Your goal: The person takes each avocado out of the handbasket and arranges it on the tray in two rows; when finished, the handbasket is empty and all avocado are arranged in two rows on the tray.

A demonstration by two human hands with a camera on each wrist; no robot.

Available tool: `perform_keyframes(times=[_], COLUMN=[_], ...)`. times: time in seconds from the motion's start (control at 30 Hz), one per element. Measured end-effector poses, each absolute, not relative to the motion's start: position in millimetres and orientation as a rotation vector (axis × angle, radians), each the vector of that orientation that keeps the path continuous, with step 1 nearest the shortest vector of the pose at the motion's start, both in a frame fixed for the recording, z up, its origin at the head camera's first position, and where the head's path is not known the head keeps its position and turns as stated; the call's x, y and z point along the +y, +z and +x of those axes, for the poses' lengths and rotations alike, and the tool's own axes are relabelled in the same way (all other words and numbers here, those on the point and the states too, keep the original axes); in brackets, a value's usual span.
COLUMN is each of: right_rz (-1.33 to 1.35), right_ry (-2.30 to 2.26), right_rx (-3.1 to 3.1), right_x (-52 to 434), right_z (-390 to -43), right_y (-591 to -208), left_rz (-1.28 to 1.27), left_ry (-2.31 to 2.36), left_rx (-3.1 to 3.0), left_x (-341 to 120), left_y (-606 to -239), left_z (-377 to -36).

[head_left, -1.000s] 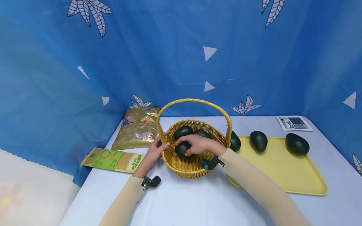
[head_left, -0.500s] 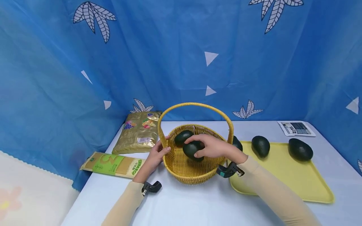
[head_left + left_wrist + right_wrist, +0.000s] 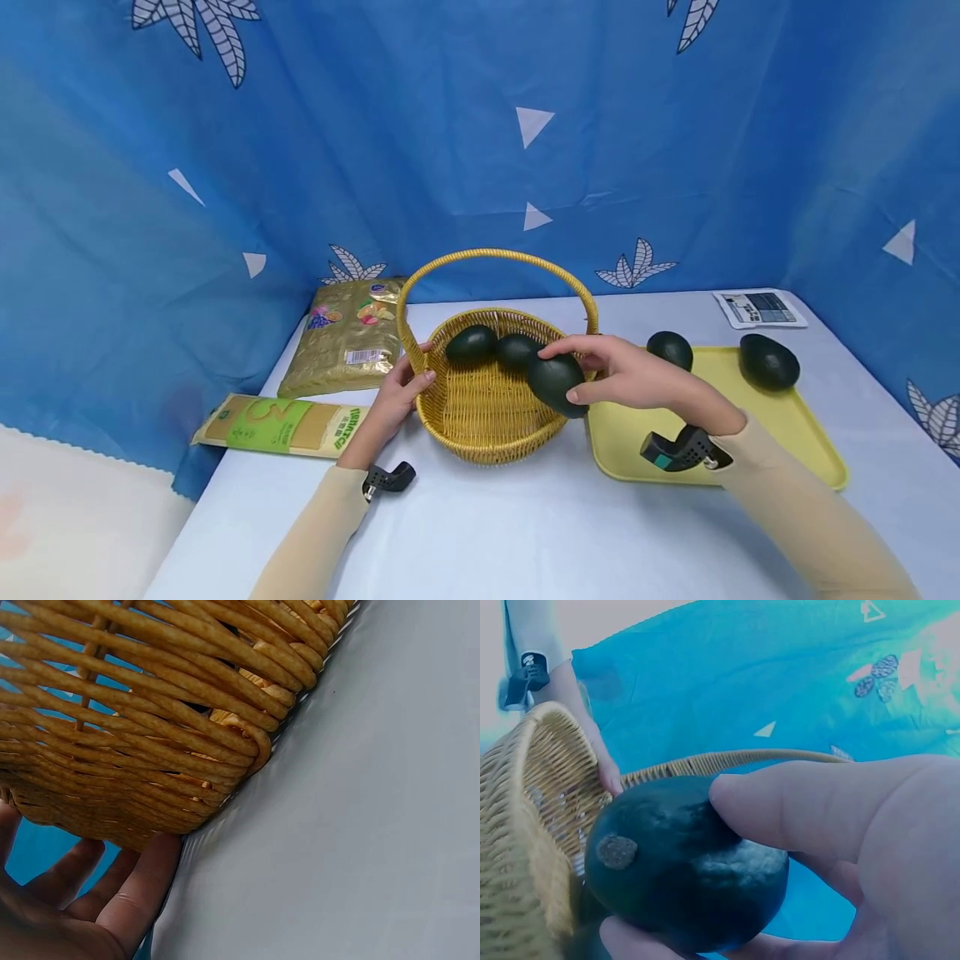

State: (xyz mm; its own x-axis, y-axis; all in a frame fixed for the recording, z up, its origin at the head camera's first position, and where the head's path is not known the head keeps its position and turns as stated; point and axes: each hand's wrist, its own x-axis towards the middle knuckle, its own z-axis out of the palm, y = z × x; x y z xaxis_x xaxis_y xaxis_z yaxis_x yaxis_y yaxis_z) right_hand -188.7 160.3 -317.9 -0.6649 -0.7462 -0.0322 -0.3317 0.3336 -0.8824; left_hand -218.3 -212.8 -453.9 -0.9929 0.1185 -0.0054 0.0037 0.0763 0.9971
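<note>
My right hand (image 3: 637, 375) grips a dark green avocado (image 3: 557, 385) between thumb and fingers, over the right rim of a yellow wicker basket (image 3: 480, 417). In the right wrist view, the avocado (image 3: 682, 870) shows its rough stem end. Two more avocados, one on the left (image 3: 471, 344) and one beside it (image 3: 517, 353), lie at the back inside the basket. My left hand (image 3: 390, 408) holds the basket's left side near the handle base, thumb at the rim. In the left wrist view, fingers (image 3: 142, 892) of that hand touch the woven wall.
A yellow tray (image 3: 720, 425) lies to the right, with one avocado (image 3: 670, 350) at its back edge and another avocado (image 3: 769, 362) at its back right. A gold bag (image 3: 341, 337) and a noodle packet (image 3: 285, 425) lie left. A white pouch (image 3: 759, 308) lies back right.
My right hand has lifted an avocado from among those in the basket and carried it rightward to the right rim. My left hand stays on the basket's left side.
</note>
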Motion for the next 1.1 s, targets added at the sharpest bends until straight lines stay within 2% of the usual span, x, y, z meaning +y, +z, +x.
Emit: perform_keyframes(times=[0.33,0.57,0.8,1.1], right_rz=[-0.992,-0.967,-0.801,-0.540], right_ry=[-1.378,-1.504,-1.475,-1.416], right_rx=[2.149,2.069,2.191,2.358], right_x=[207.9,238.9,254.9,249.8], right_z=[-178.3,-163.0,-152.7,-161.2], right_y=[-324.0,-354.8,-382.3,-391.1], left_rz=[0.154,0.137,0.130,0.126], left_ry=[2.134,2.072,2.060,2.107], left_rx=[2.267,2.276,2.224,2.221], left_x=[-209.3,-207.1,-208.5,-207.8], left_y=[-447.9,-461.0,-465.4,-459.0], left_z=[-222.8,-207.6,-195.6,-213.7])
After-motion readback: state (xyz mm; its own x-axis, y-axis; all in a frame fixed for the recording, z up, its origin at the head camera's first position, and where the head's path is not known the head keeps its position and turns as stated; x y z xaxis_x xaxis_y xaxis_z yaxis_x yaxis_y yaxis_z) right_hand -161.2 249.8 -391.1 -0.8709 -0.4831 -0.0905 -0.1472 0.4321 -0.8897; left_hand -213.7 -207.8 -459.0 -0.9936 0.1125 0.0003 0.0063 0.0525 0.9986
